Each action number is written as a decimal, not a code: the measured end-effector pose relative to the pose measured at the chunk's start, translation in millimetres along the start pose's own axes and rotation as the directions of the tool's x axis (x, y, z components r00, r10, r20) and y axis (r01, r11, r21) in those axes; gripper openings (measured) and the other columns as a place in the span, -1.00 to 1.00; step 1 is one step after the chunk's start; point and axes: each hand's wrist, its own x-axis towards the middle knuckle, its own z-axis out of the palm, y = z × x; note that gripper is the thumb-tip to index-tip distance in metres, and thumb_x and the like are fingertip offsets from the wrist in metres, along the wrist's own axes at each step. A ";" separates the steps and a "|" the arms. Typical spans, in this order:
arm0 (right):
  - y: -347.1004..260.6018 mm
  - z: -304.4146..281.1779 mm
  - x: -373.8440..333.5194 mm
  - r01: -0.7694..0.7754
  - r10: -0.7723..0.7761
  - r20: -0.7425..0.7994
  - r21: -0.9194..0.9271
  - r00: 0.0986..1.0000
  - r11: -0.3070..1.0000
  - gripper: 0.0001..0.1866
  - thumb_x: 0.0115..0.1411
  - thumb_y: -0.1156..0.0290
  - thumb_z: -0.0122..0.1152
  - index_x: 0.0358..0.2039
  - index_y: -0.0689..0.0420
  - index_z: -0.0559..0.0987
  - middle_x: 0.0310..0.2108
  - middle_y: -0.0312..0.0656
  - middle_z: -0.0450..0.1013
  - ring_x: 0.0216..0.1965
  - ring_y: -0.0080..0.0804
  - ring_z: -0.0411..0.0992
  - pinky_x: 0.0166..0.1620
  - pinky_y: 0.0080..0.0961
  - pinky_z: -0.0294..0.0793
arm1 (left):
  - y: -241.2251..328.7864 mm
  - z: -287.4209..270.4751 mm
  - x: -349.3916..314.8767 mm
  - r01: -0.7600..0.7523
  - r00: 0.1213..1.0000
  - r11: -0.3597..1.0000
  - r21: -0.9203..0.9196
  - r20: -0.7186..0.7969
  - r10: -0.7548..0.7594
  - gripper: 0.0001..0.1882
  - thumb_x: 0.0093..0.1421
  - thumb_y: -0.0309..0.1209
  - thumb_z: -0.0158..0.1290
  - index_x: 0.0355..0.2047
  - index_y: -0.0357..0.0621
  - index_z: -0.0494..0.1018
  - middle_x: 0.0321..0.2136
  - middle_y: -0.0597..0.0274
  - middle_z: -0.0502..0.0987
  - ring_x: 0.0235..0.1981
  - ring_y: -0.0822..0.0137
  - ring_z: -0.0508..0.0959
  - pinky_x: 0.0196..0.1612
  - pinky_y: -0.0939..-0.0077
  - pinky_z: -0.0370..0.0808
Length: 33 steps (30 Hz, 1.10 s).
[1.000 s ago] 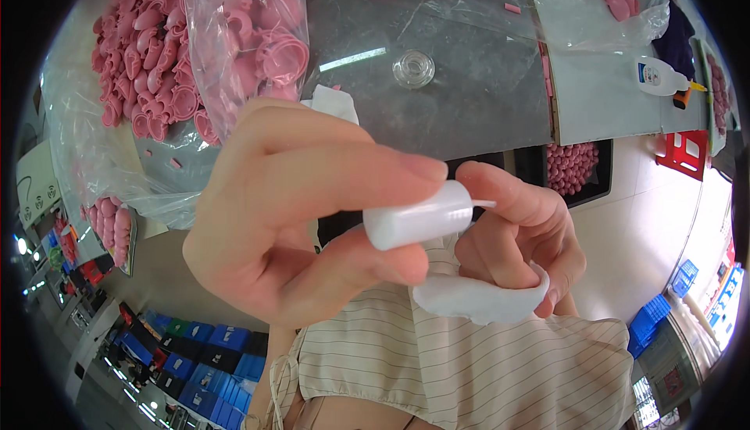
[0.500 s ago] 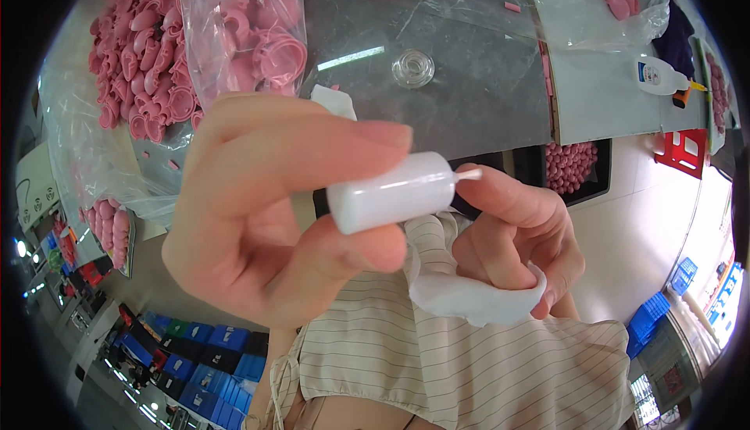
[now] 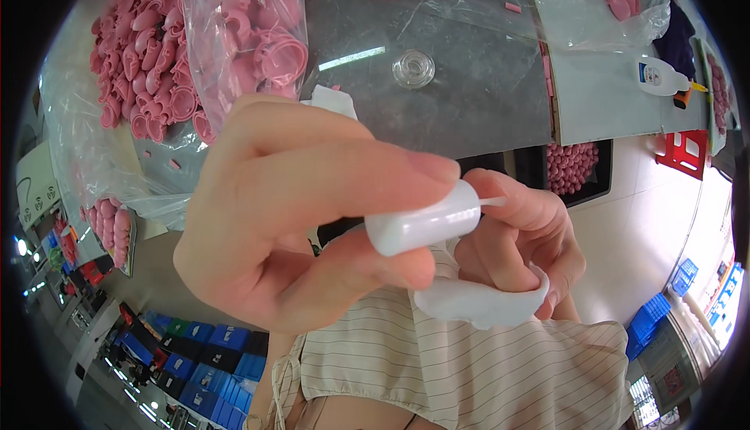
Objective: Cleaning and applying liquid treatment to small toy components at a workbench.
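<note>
A small glossy white cylinder [image 3: 426, 224] is pinched between the thumb and forefinger of my left hand [image 3: 269, 211]. Out of its right end comes a thin pale tip [image 3: 492, 202]. That tip reaches the forefinger of my right hand [image 3: 527, 227]; whether the two touch I cannot tell. The other fingers of my right hand curl around a white cloth [image 3: 480, 305], part of which hangs below them. Whether the cylinder is a bottle or a cap with a brush is unclear.
Pink molded parts [image 3: 148, 47] lie heaped on the grey table [image 3: 469, 110], some inside a clear plastic bag [image 3: 246, 32]. A round glass dish [image 3: 413, 69] stands mid-table. To the right are a white squeeze bottle [image 3: 660, 77], a black tray [image 3: 600, 184] of pink pieces and a red stool [image 3: 683, 155].
My left hand has shifted right and slightly down with the white cylinder, bringing its tip farther along my right forefinger. The right hand and cloth have barely moved.
</note>
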 end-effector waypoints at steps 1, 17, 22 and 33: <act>0.6 0.8 0.1 0.000 0.000 0.000 0.000 1.000 1.000 -0.11 -0.10 0.52 0.22 0.12 0.37 -0.16 -0.72 -0.38 0.24 -0.63 -0.63 0.18 -0.55 -0.67 0.16 | -0.5 2.4 -0.3 0.000 1.000 1.000 -0.026 -0.030 -0.001 -0.54 -0.06 -0.11 0.06 -0.41 -0.35 0.32 -0.65 0.18 0.27 -0.61 0.38 0.21 -0.55 0.53 0.08; -22.7 -3.9 -15.1 0.082 -0.083 -0.028 -0.043 0.996 0.996 -0.04 -0.12 0.59 0.18 0.16 0.19 -0.27 -0.61 -0.35 0.26 -0.49 -0.58 0.21 -0.42 -0.66 0.28 | -5.7 22.8 5.2 0.352 0.905 0.894 0.277 -0.343 -0.251 -0.77 -0.02 -0.47 0.09 -0.36 -0.36 0.43 -0.43 0.22 0.46 -0.44 0.48 0.38 -0.34 0.69 0.29; -20.1 -1.0 -14.9 0.126 -0.128 -0.085 -0.019 0.988 0.992 -0.04 -0.13 0.59 0.18 0.16 0.20 -0.26 -0.61 -0.34 0.26 -0.49 -0.58 0.22 -0.44 -0.67 0.29 | -3.9 21.3 9.5 0.319 0.937 0.858 0.401 -0.271 -0.222 -0.79 -0.06 -0.47 0.10 -0.39 -0.31 0.46 -0.48 0.24 0.45 -0.48 0.49 0.36 -0.43 0.69 0.25; -19.0 -1.4 -12.1 0.122 -0.127 -0.103 -0.053 0.986 0.991 -0.06 -0.16 0.60 0.18 0.15 0.25 -0.21 -0.64 -0.34 0.25 -0.53 -0.58 0.21 -0.47 -0.67 0.28 | -10.9 22.2 10.9 0.254 0.966 0.775 0.578 -0.191 -0.175 -0.79 -0.10 -0.48 0.11 -0.38 -0.19 0.49 -0.51 0.31 0.44 -0.53 0.48 0.36 -0.50 0.69 0.21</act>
